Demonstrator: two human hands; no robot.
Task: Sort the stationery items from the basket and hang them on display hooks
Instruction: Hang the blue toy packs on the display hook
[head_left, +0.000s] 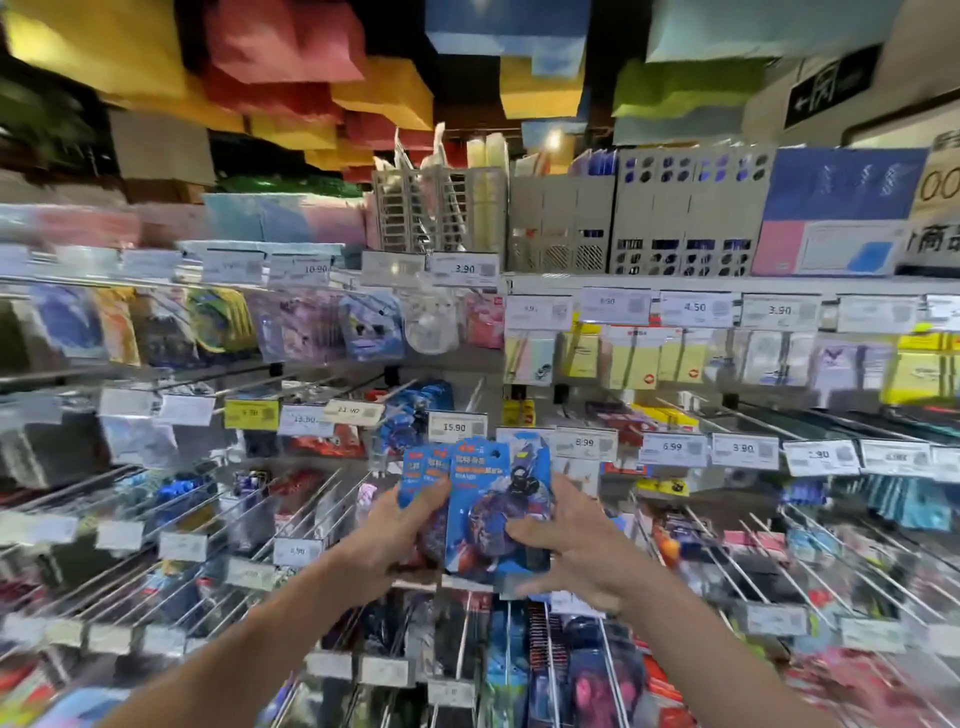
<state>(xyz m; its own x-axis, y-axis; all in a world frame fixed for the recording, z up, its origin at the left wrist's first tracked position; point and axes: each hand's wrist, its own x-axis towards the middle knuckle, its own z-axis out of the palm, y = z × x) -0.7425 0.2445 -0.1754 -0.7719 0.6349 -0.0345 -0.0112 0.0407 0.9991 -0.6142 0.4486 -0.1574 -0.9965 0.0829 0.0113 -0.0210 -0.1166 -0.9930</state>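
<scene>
Two bare forearms are reaching forward into a crowded shop display wall, seen from the person's head; much of the view is blurring.

The left hand (395, 540) and right hand (576, 556) are together holding a small fan of blue carded stationery packs (493, 493) upright at the middle of the view. The left thumb is lying across the front of the packs on the left, with its fingers curling behind them. The right thumb is pressing on the front pack's lower right part, and its fingers are curling under the bottom edge. The top edges of the packs are sitting just below a price tag reading 15.90 (456, 427).

Long metal display hooks (291, 519) are jutting out toward the person on both sides of the hands and below them, leaving only narrow lanes between rows. Packets are hanging thickly on the hooks underneath. Higher up, yellow sticky-note pads (631, 364) are hanging to the right, and grey file holders (561, 228) are standing on the top shelf. Coloured paper bags (291, 41) are hanging overhead.
</scene>
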